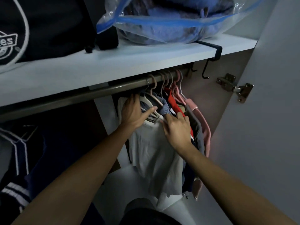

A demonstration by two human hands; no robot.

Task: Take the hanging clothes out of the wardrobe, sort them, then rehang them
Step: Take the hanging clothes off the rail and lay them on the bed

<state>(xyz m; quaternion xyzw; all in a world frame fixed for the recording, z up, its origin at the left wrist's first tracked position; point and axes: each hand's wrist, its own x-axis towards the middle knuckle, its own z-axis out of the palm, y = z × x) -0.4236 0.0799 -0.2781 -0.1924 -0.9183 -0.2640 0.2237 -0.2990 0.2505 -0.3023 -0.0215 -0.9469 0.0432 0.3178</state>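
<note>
Several garments hang bunched at the right end of a metal rail (78, 96) under a shelf. Frontmost is a white T-shirt (154, 159); behind it hang a blue shirt (163, 108), a red garment (174, 103), a grey one (194, 124) and a pink one (207, 132) on pale and pink hangers. My left hand (134, 112) lies with straight fingers on the white T-shirt's hanger and shoulder, thumb stretched toward the collar. My right hand (177, 129) rests flat on the clothes, its fingertips slipped between the white T-shirt and the red garment.
A white shelf (113, 62) above carries a dark bag (40, 26) and a clear blue-edged storage bag of clothes (170, 21). A black hook (211, 56) clips onto the shelf edge. Dark striped garments (16, 151) hang at left. The open door with a hinge (237, 88) stands at right.
</note>
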